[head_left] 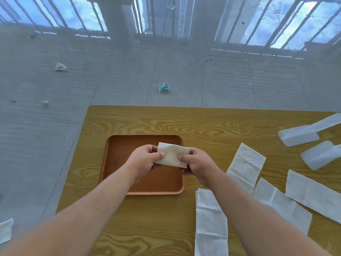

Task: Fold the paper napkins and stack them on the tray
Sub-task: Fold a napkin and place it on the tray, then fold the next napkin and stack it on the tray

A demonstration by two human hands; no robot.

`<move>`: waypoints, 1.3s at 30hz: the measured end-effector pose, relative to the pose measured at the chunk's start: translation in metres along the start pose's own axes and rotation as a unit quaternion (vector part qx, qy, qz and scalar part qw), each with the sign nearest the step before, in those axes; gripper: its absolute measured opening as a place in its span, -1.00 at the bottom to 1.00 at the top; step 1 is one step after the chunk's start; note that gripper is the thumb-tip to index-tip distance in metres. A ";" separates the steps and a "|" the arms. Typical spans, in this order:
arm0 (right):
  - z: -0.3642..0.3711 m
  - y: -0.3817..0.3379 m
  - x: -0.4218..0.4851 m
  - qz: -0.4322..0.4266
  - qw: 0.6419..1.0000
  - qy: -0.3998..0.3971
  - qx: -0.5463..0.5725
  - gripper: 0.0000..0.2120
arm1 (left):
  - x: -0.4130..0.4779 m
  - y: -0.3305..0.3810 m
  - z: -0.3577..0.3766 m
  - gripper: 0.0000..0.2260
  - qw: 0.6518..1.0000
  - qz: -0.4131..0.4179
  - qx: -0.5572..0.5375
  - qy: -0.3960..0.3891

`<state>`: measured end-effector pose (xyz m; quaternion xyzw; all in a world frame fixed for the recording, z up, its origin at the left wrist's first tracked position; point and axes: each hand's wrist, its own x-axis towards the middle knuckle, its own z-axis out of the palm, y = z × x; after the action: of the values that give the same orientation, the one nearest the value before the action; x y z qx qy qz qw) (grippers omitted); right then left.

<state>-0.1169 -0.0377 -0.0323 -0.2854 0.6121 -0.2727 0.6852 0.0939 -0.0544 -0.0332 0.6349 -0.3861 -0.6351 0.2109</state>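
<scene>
A folded white paper napkin (172, 154) is held over the right half of a brown wooden tray (120, 145). My left hand (143, 160) pinches its left edge with thumb on top. My right hand (198, 164) pinches its right edge. The tray's floor shows no other napkin. Several unfolded white napkins lie flat on the wooden table to the right: one (246, 163) near the tray, one (210, 222) at the front, one (282, 206) beside it, and one (315, 194) further right.
The yellow wood-grain table (203, 122) ends just left of the tray. Two clear plastic napkin wrappers (299, 137) (319, 154) lie at the far right. Crumpled paper bits (163, 87) (60, 67) sit on the grey floor; another napkin (6, 230) lies at lower left.
</scene>
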 end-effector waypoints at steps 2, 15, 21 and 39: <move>0.028 0.002 0.012 -0.017 0.994 0.029 -0.103 -0.86 | 0.001 -0.017 -0.024 -0.92 0.998 0.000 0.038 0.052; 0.087 0.024 0.030 -0.154 0.830 0.165 -0.511 -0.76 | -0.004 -0.057 -0.072 -0.50 0.890 0.041 0.405 0.205; 0.034 0.077 -0.038 -0.221 0.793 0.207 -0.529 -0.88 | -0.034 -0.060 -0.002 -0.56 0.769 0.318 0.554 0.010; -0.076 0.155 -0.124 -0.239 0.788 0.177 -0.538 -0.63 | -0.047 -0.079 0.116 -0.41 0.584 0.373 0.703 -0.160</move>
<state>-0.2016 0.1546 -0.0667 -0.6921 0.6823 -0.0998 0.2132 0.0041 0.0555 -0.0754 0.2734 -0.9425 -0.1222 -0.1482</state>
